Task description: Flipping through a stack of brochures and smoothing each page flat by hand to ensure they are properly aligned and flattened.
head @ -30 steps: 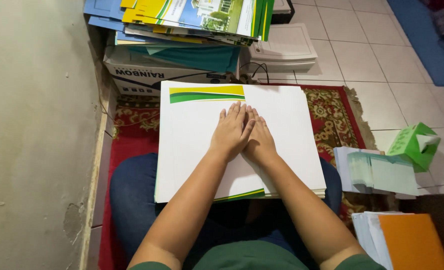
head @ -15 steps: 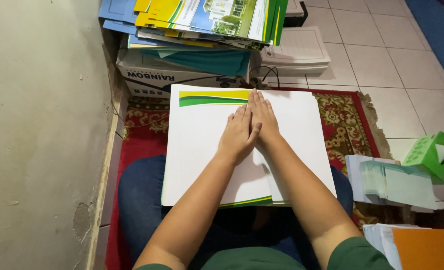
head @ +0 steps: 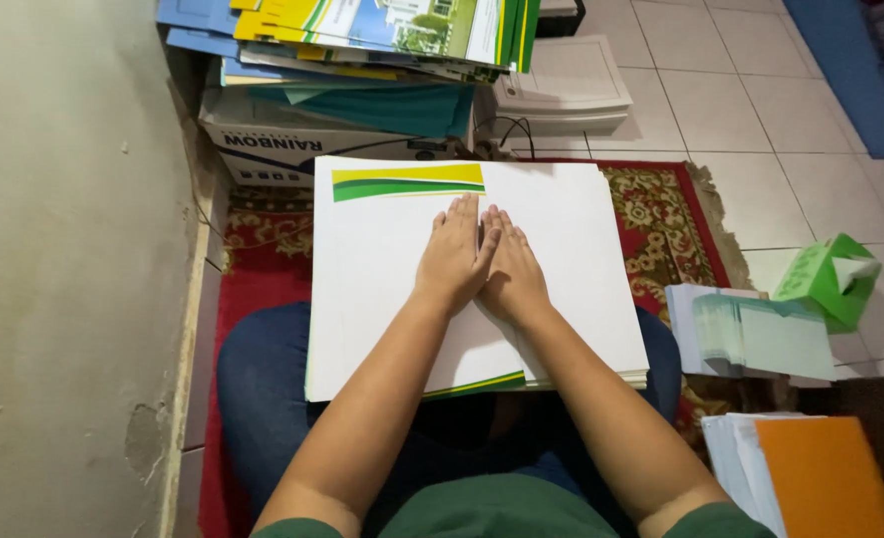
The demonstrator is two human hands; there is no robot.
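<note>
Left hand (head: 452,257) lies flat, fingers stretched out and together, palm pressed down on the white sheet stack (head: 382,289), gripping nothing. Right hand (head: 512,274) is the same story: spread flat, palm down, tucked just beside the left so the two touch along their inner edges, the left slightly overlapping. Both sit near the middle of the stack, right where a fold line runs up the top sheet. The stack rests across the person's lap, on blue-jeaned legs (head: 263,399), its far edge pointing at the cardboard box (head: 293,149). A yellow and green curved band (head: 407,181) marks the far left corner of the top sheet, and a thin green strip shows at the near edge. Under the lap, a red patterned rug (head: 661,219) covers the floor, its far right corner meeting the pale tiles (head: 741,100). On top of the box sits a heap of coloured folders (head: 382,30). Off to the right on the floor, a pile of pale green paper slips (head: 761,334), a green tissue box (head: 826,279) just beyond it, and an orange folder (head: 826,478) on a paper pile at the near right corner
</note>
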